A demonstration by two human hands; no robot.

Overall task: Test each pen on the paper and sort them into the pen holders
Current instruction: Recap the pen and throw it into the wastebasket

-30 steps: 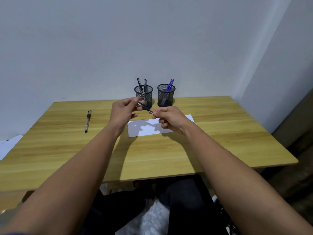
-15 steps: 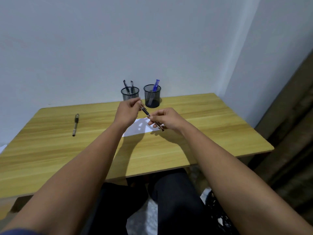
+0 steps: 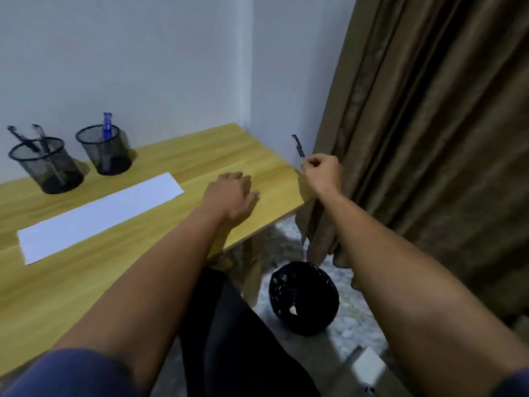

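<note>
My right hand [image 3: 323, 173] is closed on a black pen [image 3: 298, 147] and holds it upright past the table's right edge, above the floor. My left hand [image 3: 233, 196] rests palm down on the wooden table [image 3: 86, 270] near that edge, fingers loose, holding nothing. A white strip of paper [image 3: 97, 216] lies on the table to the left of it. Two black mesh pen holders stand at the back: the left holder [image 3: 47, 167] has two black pens, the right holder [image 3: 104, 151] has a blue pen [image 3: 107, 128].
A black mesh waste bin [image 3: 305, 298] sits on the floor right of the table leg, below my right hand. A brown curtain [image 3: 429, 138] hangs on the right. My dark-trousered legs are under the table.
The view has swung to the right. My hands have parted: the right hand carried the black pen out past the table's right edge, and the left hand dropped onto the table.
</note>
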